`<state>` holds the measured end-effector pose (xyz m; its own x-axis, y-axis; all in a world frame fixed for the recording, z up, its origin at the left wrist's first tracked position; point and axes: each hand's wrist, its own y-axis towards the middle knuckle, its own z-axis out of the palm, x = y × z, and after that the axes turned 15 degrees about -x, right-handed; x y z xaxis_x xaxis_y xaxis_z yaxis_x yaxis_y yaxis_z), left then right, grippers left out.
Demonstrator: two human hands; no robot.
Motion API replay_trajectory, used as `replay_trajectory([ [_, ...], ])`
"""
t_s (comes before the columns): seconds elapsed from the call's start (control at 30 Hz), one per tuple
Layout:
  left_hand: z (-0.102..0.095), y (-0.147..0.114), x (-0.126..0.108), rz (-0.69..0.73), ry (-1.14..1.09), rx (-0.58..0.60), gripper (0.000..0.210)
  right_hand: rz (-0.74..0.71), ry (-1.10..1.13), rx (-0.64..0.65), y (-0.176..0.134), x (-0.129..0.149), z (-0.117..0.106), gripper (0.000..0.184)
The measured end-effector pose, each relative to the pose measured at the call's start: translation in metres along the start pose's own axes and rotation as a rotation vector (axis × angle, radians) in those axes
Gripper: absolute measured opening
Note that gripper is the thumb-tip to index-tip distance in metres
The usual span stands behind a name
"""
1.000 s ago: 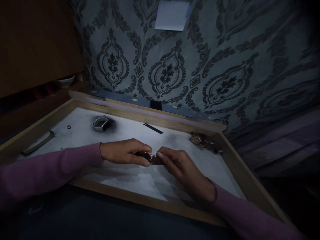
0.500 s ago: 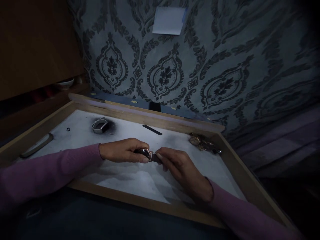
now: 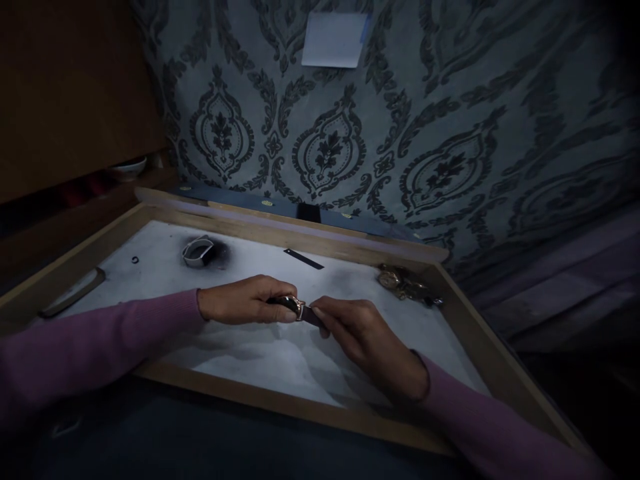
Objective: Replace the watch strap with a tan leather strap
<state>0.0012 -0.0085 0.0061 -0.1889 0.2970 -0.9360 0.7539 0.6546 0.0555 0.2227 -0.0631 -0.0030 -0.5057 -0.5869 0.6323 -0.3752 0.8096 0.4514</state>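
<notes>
My left hand (image 3: 250, 300) grips a round wristwatch (image 3: 291, 305) with a dark face and rose-gold case, thumb along its near edge. To the right, my right hand (image 3: 357, 330) pinches the watch's dark strap (image 3: 313, 317) between thumb and fingers, close to the case. Both hands are over the white bottom of a shallow wooden tray (image 3: 275, 397). Beyond them lies a flat dark strap piece (image 3: 304, 259). A watch with a pale band (image 3: 199, 253) rests at the back left.
Several gold-toned watches (image 3: 407, 285) are heaped in the tray's right back corner. A long curved band (image 3: 73, 293) and a small dark ring (image 3: 135, 260) lie on the left. Patterned wallpaper (image 3: 330, 150) with a white panel (image 3: 334, 40) rises behind; a wooden cabinet (image 3: 75, 100) stands left.
My right hand has shifted slightly, and the strap now angles downward a little more, showing more of its length. My left hand keeps its hold on the watch.
</notes>
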Motion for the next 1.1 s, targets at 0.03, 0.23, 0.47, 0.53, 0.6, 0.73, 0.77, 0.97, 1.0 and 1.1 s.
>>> replay_trajectory([
  [0.03,0.0001,-0.0001,-0.0002,0.005,0.002,-0.002,0.026,0.000,-0.003,0.002,-0.0002,0.0000,-0.0001,0.032],
  [0.23,0.0004,0.0005,0.0000,0.030,0.037,-0.010,0.024,0.015,-0.019,0.030,0.0000,-0.0002,-0.0013,0.029],
  [0.47,0.0003,0.0016,0.0031,0.062,0.037,-0.009,0.024,-0.001,-0.015,0.015,-0.0010,-0.0002,-0.0017,0.029],
  [0.53,0.0003,0.0016,0.0031,0.051,0.034,-0.008,0.024,-0.010,-0.018,0.006,-0.0009,0.0001,-0.0017,0.030],
  [0.6,0.0003,0.0015,0.0026,0.045,0.038,-0.011,0.025,-0.015,-0.023,0.003,-0.0005,0.0005,-0.0019,0.030],
  [0.73,0.0006,0.0010,0.0008,0.034,0.048,-0.014,0.023,-0.008,-0.027,0.013,0.0004,0.0014,-0.0026,0.029],
  [0.77,0.0008,0.0008,0.0004,0.029,0.051,-0.014,0.023,-0.006,-0.027,0.014,0.0004,0.0014,-0.0027,0.030],
  [0.97,0.0015,0.0005,-0.0007,0.023,0.077,-0.026,0.024,0.003,-0.039,0.011,0.0001,0.0014,-0.0032,0.029],
  [1.0,0.0015,0.0005,-0.0008,0.020,0.076,-0.027,0.024,0.002,-0.040,0.009,0.0002,0.0015,-0.0034,0.029],
  [1.1,0.0015,0.0005,-0.0014,0.014,0.078,-0.023,0.023,0.007,-0.042,0.011,0.0006,0.0019,-0.0037,0.030],
])
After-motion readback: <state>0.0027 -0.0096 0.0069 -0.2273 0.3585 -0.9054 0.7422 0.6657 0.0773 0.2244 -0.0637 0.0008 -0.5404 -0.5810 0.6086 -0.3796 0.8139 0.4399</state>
